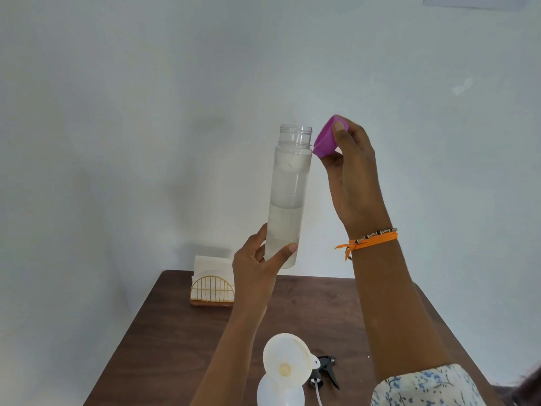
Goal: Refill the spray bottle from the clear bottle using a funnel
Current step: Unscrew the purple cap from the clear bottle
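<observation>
So you're basically prepped but nothing's poured yet: the funnel [286,359] already sits in the spray bottle [279,391] at 6 o'clock on the bench [175,332], its trigger head [325,370] lying just beside it. Your left hand [260,268] is wrapped around the bottom of the clear bottle [288,197], held upright, uncapped and roughly half full. Your right hand [348,168] pinches the purple cap [326,139] at the neck's 3 o'clock.
</observation>
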{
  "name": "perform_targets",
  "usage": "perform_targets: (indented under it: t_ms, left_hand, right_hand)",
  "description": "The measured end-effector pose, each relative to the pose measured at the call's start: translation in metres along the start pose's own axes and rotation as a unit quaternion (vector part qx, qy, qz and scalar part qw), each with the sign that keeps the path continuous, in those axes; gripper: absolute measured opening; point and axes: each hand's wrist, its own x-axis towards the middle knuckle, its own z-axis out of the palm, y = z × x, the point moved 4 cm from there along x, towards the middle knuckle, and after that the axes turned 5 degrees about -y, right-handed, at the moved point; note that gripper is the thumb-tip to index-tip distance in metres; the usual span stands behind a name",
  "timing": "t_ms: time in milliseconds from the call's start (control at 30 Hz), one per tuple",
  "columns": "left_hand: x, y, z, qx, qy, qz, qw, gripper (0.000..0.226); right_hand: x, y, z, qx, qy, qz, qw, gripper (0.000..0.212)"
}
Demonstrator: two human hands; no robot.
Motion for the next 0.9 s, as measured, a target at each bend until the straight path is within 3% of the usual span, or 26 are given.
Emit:
perform_targets:
  t_ms: [200,333,567,700,900]
  left_hand:
    - [-0.001,-0.009,-0.002,0.031,0.008,-0.016,0.999,0.053]
    - [-0.004,-0.014,-0.002,0.029,-0.01,-0.019,0.999,0.05]
    - [-0.011,-0.034,-0.004,0.06,-0.017,-0.04,0.997,0.054]
    - [-0.016,-0.046,-0.003,0.087,-0.023,-0.052,0.995,0.056]
    - [-0.021,-0.06,-0.003,0.088,-0.031,-0.079,0.993,0.059]
  right_hand:
    - [-0.029,0.028,-0.029,0.026,0.035,0.063,0.997,0.013]
    - [-0.059,0.06,-0.056,-0.065,0.055,0.116,0.99,0.025]
    - [-0.134,0.122,-0.106,-0.127,0.101,0.209,0.964,0.027]
    - [-0.183,0.163,-0.142,-0.247,0.133,0.297,0.913,0.019]
    - [-0.247,0.192,-0.183,-0.413,0.118,0.415,0.802,0.03]
